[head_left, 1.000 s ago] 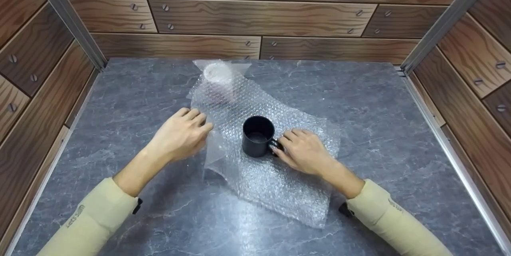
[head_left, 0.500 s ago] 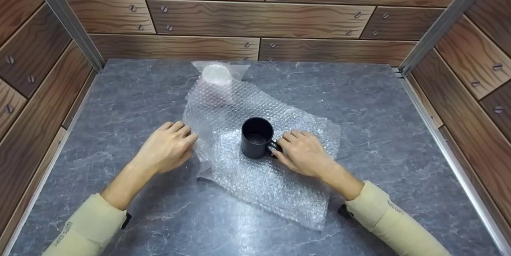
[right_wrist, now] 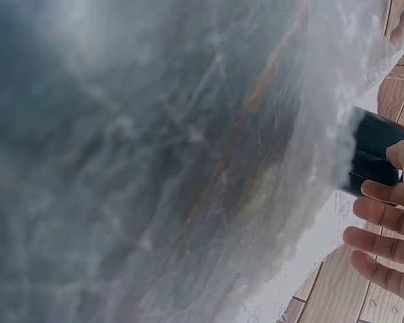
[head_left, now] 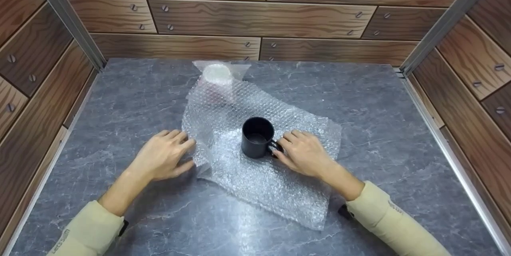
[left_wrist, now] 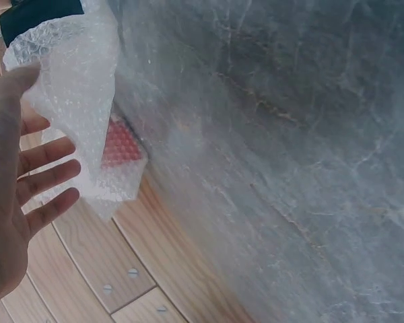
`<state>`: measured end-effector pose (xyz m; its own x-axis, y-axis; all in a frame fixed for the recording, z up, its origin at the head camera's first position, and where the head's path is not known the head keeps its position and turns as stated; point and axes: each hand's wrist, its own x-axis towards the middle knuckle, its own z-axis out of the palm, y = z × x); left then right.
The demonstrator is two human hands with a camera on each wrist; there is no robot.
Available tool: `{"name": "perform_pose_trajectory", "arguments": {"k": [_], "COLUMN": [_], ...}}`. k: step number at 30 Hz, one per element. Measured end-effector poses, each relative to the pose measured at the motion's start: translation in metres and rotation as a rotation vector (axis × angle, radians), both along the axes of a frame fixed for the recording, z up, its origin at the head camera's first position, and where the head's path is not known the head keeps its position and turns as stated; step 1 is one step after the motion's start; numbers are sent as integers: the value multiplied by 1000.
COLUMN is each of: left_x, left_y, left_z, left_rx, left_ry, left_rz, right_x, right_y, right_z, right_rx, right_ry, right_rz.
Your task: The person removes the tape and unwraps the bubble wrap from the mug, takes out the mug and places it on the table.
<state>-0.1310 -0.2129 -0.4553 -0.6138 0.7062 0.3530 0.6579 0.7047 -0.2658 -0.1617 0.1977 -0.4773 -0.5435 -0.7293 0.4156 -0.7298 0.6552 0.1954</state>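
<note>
A black mug (head_left: 257, 138) stands upright on a sheet of bubble wrap (head_left: 275, 192), its handle pointing right. My right hand (head_left: 305, 153) pinches that handle between thumb and forefinger; in the right wrist view the other fingers (right_wrist: 377, 242) extend away from the mug (right_wrist: 378, 145). Beside the sheet's raised left edge is my left hand (head_left: 165, 154), thumb and fingers spread apart. Seen from the left wrist, its fingers (left_wrist: 50, 182) are fairly straight near the bubble wrap (left_wrist: 74, 87); whether they touch it I cannot tell.
Behind the mug, a reddish object with a pale round top (head_left: 217, 73) shows through bubble wrap at the back. Everything lies on a grey marbled table (head_left: 371, 128). Wood-patterned walls (head_left: 255, 16) and metal posts (head_left: 66, 20) enclose it on three sides.
My left hand moved left and toward me, drawing the bubble wrap's left edge outward and flattening it, then its fingers spread. My right hand and the mug stayed nearly still.
</note>
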Motion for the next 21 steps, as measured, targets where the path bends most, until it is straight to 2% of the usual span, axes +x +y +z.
{"name": "perform_pose_trajectory", "arguments": {"k": [9, 21], "left_x": [4, 0], "left_y": [-2, -9], "left_z": [-1, -5], "left_rx": [39, 73], "left_ry": [-58, -103], "left_rz": [16, 66], "right_x": [-1, -1], "right_y": [0, 1], "right_z": [-1, 0], "right_rx": [5, 5], "right_ry": [-5, -18], "right_rz": [-4, -7]}}
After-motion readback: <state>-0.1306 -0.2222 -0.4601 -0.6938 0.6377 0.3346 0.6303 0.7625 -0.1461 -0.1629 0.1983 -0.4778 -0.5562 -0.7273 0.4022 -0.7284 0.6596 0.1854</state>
